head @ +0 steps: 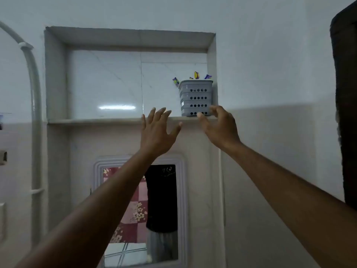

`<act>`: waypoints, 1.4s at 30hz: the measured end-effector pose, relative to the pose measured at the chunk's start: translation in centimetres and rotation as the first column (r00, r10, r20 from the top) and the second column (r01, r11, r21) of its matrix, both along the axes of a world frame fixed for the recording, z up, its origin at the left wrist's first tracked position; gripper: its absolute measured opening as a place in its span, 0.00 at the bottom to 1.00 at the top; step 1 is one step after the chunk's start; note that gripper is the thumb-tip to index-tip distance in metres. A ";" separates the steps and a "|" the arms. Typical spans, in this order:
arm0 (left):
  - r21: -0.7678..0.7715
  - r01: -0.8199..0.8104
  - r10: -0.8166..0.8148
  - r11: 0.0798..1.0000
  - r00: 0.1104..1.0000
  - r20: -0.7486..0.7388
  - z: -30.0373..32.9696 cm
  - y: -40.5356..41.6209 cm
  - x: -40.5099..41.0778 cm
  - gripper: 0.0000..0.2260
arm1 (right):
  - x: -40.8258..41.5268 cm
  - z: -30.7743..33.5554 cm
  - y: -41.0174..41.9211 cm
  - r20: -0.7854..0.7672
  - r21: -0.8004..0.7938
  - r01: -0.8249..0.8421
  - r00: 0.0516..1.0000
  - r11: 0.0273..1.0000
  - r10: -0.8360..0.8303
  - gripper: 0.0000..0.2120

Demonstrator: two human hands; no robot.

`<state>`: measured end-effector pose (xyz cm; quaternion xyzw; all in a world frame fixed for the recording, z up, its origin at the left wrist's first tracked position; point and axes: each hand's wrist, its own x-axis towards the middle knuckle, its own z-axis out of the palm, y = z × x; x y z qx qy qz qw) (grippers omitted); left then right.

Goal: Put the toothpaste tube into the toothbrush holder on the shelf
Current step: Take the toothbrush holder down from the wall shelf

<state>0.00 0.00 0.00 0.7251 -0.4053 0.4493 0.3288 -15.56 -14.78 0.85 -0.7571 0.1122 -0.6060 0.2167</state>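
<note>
Two empty hands, left hand (157, 132) and right hand (219, 126), near one toothbrush holder (196, 98)

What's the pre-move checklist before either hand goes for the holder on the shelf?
1. Toothbrush holder upright on the shelf, far right of the niche: ok.
2. Toothpaste tube in view: not ok, none visible.
3. Left hand empty, fingers spread: ok.
4. Right hand open and empty at the holder's base: ok.
5. Free room inside the holder, with toothbrushes poking out: cannot tell.
</note>
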 end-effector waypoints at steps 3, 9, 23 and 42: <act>-0.043 -0.028 0.029 0.999 0.999 0.025 0.2 -1.4 2.5 0.31 | 2.7 1.5 -0.2 0.019 -0.003 0.057 0.998 0.998 -0.057 0.35; -0.285 -0.006 0.071 0.958 0.974 0.217 -0.9 -3.5 5.2 0.19 | 7.2 2.9 -0.9 0.086 0.013 0.123 0.989 0.992 -0.123 0.48; -0.291 0.019 0.036 0.957 0.982 0.184 -0.6 -4.1 5.5 0.19 | 8.1 2.3 -0.1 0.253 0.069 0.100 0.961 0.993 -0.114 0.60; -0.088 0.202 -0.217 0.975 0.950 -0.226 -8.8 5.6 -6.7 0.30 | -5.8 -9.5 6.2 0.174 0.130 -0.028 0.985 0.991 0.005 0.61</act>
